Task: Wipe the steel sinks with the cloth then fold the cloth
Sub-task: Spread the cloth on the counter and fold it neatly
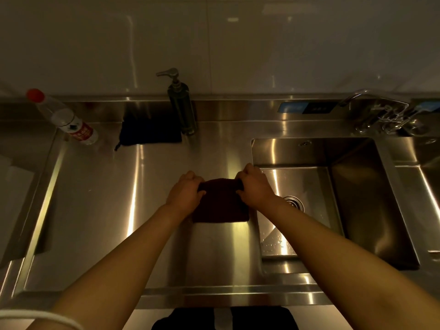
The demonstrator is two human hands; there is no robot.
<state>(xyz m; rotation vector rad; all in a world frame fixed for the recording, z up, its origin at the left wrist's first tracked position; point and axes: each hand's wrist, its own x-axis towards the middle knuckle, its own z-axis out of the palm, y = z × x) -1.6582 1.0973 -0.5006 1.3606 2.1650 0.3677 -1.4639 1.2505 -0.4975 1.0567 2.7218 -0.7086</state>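
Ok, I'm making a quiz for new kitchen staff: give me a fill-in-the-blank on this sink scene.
1. Both hands, left hand and right hand, grip the dark ____.
2. The cloth lies on the steel counter, just ____ of the sink.
3. The pump dispenser stands beside a folded ____ cloth.

Missing: cloth; left; black

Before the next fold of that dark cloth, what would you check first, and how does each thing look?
1. Left hand grips the cloth: ok.
2. Right hand grips its far edge too: ok.
3. Cloth lies on the flat steel counter, not in the sink: ok.
4. Cloth edges lined up: cannot tell, too dark.
5. Soap dispenser and bottle stand away from the cloth: ok.
6. Sink wiped dry: not ok, droplets show.
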